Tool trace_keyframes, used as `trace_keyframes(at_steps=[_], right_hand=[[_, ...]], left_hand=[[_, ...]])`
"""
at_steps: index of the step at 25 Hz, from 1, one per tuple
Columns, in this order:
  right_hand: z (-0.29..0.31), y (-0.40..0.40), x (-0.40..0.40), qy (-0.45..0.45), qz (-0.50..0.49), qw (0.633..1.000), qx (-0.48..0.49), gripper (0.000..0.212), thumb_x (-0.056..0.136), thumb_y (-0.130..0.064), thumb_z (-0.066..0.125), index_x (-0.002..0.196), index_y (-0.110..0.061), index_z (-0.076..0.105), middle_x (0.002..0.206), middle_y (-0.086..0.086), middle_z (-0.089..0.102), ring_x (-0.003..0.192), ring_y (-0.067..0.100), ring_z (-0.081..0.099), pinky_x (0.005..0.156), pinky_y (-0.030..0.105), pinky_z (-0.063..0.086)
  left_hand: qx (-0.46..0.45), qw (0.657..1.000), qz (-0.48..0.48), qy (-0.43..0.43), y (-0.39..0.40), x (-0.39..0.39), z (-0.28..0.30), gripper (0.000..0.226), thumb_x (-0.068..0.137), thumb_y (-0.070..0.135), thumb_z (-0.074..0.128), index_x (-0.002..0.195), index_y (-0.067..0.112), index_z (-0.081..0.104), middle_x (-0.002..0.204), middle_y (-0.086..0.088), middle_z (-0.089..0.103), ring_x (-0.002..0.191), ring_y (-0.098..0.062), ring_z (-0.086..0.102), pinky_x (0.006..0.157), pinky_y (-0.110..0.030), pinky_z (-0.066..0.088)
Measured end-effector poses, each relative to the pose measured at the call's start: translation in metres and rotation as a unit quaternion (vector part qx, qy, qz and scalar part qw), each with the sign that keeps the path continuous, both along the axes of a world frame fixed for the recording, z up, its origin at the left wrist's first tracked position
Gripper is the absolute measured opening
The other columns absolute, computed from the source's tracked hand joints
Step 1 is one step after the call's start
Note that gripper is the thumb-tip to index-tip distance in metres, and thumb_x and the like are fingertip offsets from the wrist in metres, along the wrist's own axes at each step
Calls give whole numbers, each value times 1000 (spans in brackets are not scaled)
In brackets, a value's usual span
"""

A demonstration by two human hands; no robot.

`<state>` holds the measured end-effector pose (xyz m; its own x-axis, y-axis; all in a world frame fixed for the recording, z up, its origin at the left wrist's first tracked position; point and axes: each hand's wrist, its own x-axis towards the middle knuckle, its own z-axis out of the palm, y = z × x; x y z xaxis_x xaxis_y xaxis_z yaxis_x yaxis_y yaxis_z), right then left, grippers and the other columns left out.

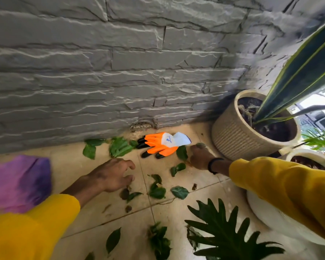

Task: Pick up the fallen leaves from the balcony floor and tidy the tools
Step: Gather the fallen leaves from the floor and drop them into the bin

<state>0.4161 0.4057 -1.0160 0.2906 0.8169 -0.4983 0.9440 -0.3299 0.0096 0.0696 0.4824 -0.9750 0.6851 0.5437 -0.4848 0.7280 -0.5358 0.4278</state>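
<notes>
Fallen leaves [120,147]: green, some glossy and dark, some curled or torn, are seen scattered over the beige tiled floor [204,196]; a cluster lies against the foot of the wall [101,72], others lie between the two hands and nearer the camera, and a few small brown dried bits are mixed in.
Largest leaf cluster: broad, ribbed, lighter green, lying just left of the gloves.
Gloves [163,144]: an orange pair with black fingertips and white cuffs is laid flat on the floor close to the wall, fingers pointing left; a dark leaf [182,152] touches the lower edge.
Left hand [111,175]: held low over the tiles with fingers loosely curved and spread apart; nothing is held in it, and whether the tile is touched cannot be told.
Right hand [199,156]: reached towards the cuff end of the gloves, back of the hand up; the fingers are bent down out of sight, so their state cannot be told. A dark band is worn at the wrist.
Sleeves: yellow on both arms.
Ribbed pot [233,136]: cream, standing at the right by the wall, filled with dark soil and a striped long-leaved plant.
White pot [270,216]: placed nearer, partly covered by the right arm.
Purple shape [19,184]: blurred, at the left edge; it cannot be identified.
Drain cover [142,126]: set at the base of the wall, behind the gloves.
</notes>
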Motion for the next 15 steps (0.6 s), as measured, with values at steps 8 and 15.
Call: trace_keyframes(at_steps=[8, 15], right_hand=[[-14, 6, 10, -7, -83, 996, 16, 70, 89, -40, 57, 152, -25, 31, 159, 14, 23, 141, 44, 27, 110, 57, 37], [-39, -14, -48, 86, 26, 996, 15, 60, 101, -50, 26, 154, -21, 19, 159, 20, 18, 150, 41, 10, 122, 54, 15]], left_hand=[[-15, 1000, 8, 10, -7, -9, -2, 43, 98, 49, 54, 139, 35, 50, 132, 1, 58, 118, -17, 53, 95, -33, 48], [-35, 997, -43, 59, -40, -5, 0, 51, 102, 42, 50, 150, 31, 38, 144, -1, 46, 130, -21, 44, 104, -37, 45]])
